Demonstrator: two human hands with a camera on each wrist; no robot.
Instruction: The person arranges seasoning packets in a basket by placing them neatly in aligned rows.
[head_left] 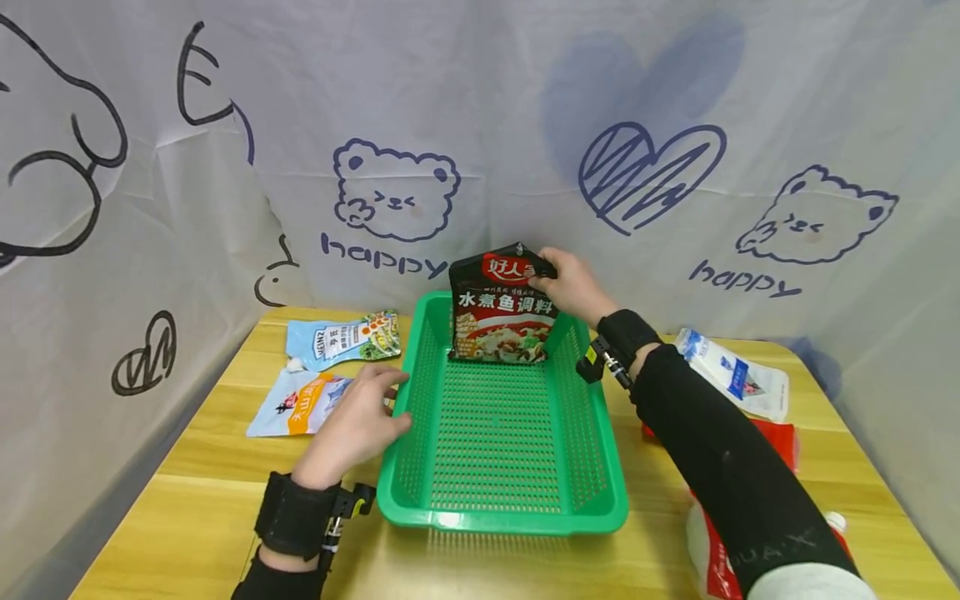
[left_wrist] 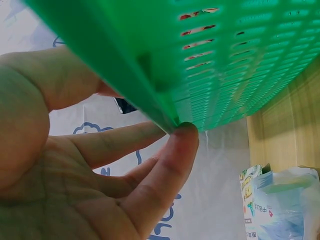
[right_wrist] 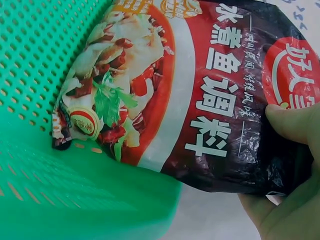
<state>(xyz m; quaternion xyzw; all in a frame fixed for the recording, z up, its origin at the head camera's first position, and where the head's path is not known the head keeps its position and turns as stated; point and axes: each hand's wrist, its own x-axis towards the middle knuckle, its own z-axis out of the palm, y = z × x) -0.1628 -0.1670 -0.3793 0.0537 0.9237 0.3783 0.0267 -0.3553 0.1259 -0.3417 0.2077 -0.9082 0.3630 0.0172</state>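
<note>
A green plastic basket (head_left: 495, 433) with a perforated floor sits on the wooden table. My right hand (head_left: 573, 287) pinches the upper right corner of a black and red seasoning packet (head_left: 502, 321). The packet stands nearly upright inside the basket's far end, its printed front towards me and its lower edge at the basket floor. In the right wrist view the thumb lies on the packet's front (right_wrist: 200, 100); the other fingers are partly hidden behind it. My left hand (head_left: 360, 425) holds the basket's left rim, thumb over it and fingertips against its outer side (left_wrist: 165, 125).
Left of the basket lie a light-blue Heinz pouch (head_left: 341, 340) and a white, blue and orange bag (head_left: 300, 404). To the right are a white and blue packet (head_left: 735, 375), a red package (head_left: 776, 442) and a red and white package (head_left: 716, 558), partly covered by my right arm. A drawn-on cloth (head_left: 517, 100) hangs behind.
</note>
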